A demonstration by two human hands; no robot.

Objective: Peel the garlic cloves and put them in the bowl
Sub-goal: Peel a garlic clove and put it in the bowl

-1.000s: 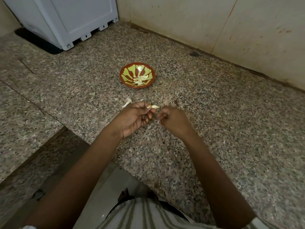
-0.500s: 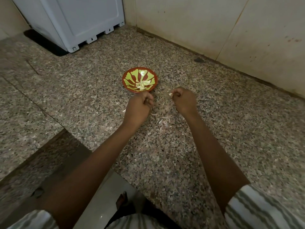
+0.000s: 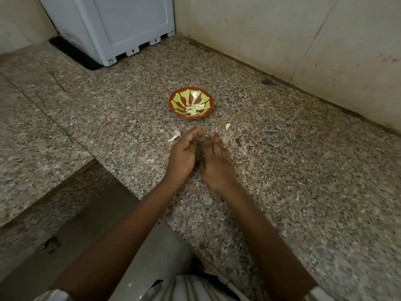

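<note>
Our left hand (image 3: 183,158) and right hand (image 3: 217,168) meet palm to palm, fingers straight, gripping nothing. Cloves (image 3: 195,108) lie in the bowl (image 3: 184,96).

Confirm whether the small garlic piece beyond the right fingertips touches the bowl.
Apart. The head view shows bare granite surface between the garlic piece and the bowl.

Peeled cloves (image 3: 194,109) in red-green bowl (image 3: 176,100)
</note>
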